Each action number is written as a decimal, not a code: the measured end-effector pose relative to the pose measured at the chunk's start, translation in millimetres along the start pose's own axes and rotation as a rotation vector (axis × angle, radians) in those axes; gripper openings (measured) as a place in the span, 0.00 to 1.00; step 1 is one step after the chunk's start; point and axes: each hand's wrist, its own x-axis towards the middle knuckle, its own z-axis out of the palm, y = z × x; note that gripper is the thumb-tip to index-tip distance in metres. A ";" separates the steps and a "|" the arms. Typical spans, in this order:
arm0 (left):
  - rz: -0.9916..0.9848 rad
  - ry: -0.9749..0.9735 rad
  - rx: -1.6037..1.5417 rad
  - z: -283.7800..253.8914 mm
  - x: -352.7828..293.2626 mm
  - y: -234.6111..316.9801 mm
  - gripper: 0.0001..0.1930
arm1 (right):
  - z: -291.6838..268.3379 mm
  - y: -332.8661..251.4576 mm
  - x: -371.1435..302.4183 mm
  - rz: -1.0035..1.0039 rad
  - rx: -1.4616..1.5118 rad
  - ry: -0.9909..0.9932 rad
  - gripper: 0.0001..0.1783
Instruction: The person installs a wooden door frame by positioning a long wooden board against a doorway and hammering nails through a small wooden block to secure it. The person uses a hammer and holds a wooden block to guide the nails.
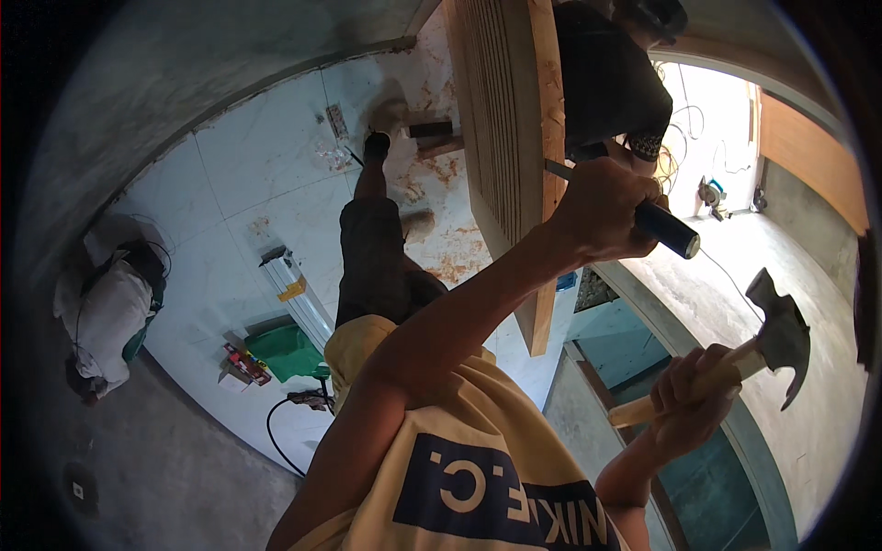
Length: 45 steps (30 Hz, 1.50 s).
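Note:
My left hand (pixel 602 209) is closed around the black handle of a chisel (pixel 669 230). Its metal blade reaches left to the light wooden edge of a door panel (pixel 549 101), with the tip at or very near the wood. Lower right, my right hand (pixel 694 395) grips the wooden handle of a claw hammer (pixel 779 332). The hammer head is raised apart from the chisel, off to its right. The grooved face of the panel (pixel 491 110) is turned to the left, and the panel stands on its edge.
Another person in black (pixel 611 83) is just beyond the panel. White floor tiles (pixel 266 174) carry scattered wood dust, a long metal level-like bar (pixel 299 292) and a green bag (pixel 280 354). A circular saw (pixel 712 195) sits near the bright doorway. A white garment-like bundle (pixel 115 308) hangs far left.

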 end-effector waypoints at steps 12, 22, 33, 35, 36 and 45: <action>-0.035 -0.042 -0.032 -2.3 -4.6 1.3 0.08 | -9.7 2.6 -6.4 0.063 -0.219 -0.152 0.25; 0.408 -0.356 0.011 -44.5 -73.1 32.7 0.14 | -29.1 36.9 -24.8 0.187 0.312 0.059 0.26; -0.687 -0.062 0.383 -75.8 -30.2 -48.6 0.15 | -56.0 114.1 -79.7 0.366 0.422 0.270 0.24; -0.625 -0.112 0.370 -75.4 -37.5 -68.5 0.17 | -59.9 122.3 -91.4 0.390 0.450 0.297 0.24; -0.614 -0.125 0.380 -76.8 -39.7 -77.3 0.17 | -62.3 127.1 -96.9 0.409 0.447 0.325 0.24; -0.761 -0.094 0.015 -90.0 -12.0 -39.9 0.13 | -95.8 168.1 -154.7 0.434 0.466 0.501 0.25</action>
